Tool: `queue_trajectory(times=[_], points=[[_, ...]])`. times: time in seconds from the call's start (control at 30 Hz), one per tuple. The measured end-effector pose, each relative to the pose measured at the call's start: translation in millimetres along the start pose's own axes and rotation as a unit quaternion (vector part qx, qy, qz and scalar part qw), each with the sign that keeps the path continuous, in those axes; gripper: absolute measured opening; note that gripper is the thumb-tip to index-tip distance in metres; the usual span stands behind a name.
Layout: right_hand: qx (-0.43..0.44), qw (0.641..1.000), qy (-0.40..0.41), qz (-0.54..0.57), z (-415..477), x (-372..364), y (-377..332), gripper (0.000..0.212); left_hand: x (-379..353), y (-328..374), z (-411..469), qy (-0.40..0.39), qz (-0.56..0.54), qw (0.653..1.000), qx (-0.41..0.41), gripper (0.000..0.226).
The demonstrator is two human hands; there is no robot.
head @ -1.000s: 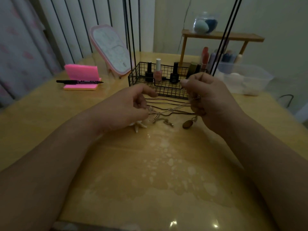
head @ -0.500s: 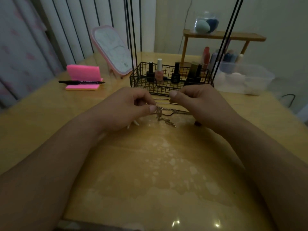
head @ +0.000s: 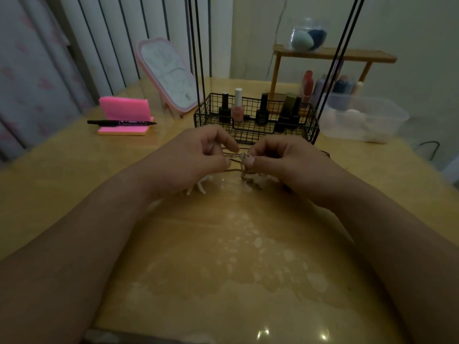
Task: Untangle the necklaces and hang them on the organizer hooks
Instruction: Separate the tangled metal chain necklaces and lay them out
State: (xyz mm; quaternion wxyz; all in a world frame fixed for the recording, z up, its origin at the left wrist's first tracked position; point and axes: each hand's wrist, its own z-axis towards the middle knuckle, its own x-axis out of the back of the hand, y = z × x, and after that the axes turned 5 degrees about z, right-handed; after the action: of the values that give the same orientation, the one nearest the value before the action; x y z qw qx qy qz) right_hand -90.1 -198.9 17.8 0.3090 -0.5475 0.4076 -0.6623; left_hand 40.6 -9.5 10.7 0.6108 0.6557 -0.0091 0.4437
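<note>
The tangled necklaces (head: 241, 155) are held just above the counter (head: 236, 256), in front of the organizer (head: 293, 130). The knot shows a pale metal chain and dark cords; how many strands there are cannot be told. Two hands work it. The left hand (head: 196, 157) pinches the chain between thumb and forefinger, and the right hand (head: 285, 160) pinches the knot the same way, so the fingers of both are closed on the necklaces. One white charm (head: 198, 188) lies under the left hand and one small metal charm (head: 252, 182) hangs below the knot.

The organizer is a black wire basket with thin rods rising from it, and it holds one pink polish bottle (head: 237, 109) among several dark ones. To the left are one pink notepad (head: 124, 111) and one black marker (head: 121, 122).
</note>
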Motion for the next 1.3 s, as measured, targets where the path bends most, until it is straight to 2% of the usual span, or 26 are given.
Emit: queue_trajectory(times=[0.27, 0.37, 0.53, 0.73, 0.93, 1.1, 1.3], points=[[0.013, 0.999, 0.007, 0.044, -0.4, 3.6, -2.6, 0.007, 1.1, 3.4, -1.3, -0.007, 0.024, 1.000, -0.007, 0.009], [-0.014, 0.999, -0.004, 0.043, -1.1, 2.6, -4.0, 0.015, 0.8, 3.3, -1.2, -0.009, 0.031, 0.999, -0.010, 0.004], [-0.059, 0.994, -0.024, 0.088, -1.5, 0.5, -8.3, 0.021, 0.6, 0.9, -0.7, -0.003, 0.042, 0.999, -0.012, 0.009], [-0.049, 0.992, -0.016, 0.113, -0.6, -0.1, -6.3, 0.020, -6.8, 2.2, 0.1, 0.026, 0.026, 0.999, -0.023, 0.011], [-0.049, 0.990, -0.023, 0.128, 0.3, -2.6, -5.1, 0.030, -17.4, 4.3, -0.2, 0.059, 0.056, 0.995, -0.058, 0.013], [-0.068, 0.984, -0.049, 0.160, -0.7, -0.8, -8.0, 0.005, -15.2, 4.5, 0.1, 0.112, 0.088, 0.985, -0.100, 0.015], [-0.071, 0.979, -0.083, 0.170, -1.1, -0.6, -7.0, 0.028, -17.1, 4.7, -1.8, 0.123, 0.082, 0.981, -0.128, 0.015]])
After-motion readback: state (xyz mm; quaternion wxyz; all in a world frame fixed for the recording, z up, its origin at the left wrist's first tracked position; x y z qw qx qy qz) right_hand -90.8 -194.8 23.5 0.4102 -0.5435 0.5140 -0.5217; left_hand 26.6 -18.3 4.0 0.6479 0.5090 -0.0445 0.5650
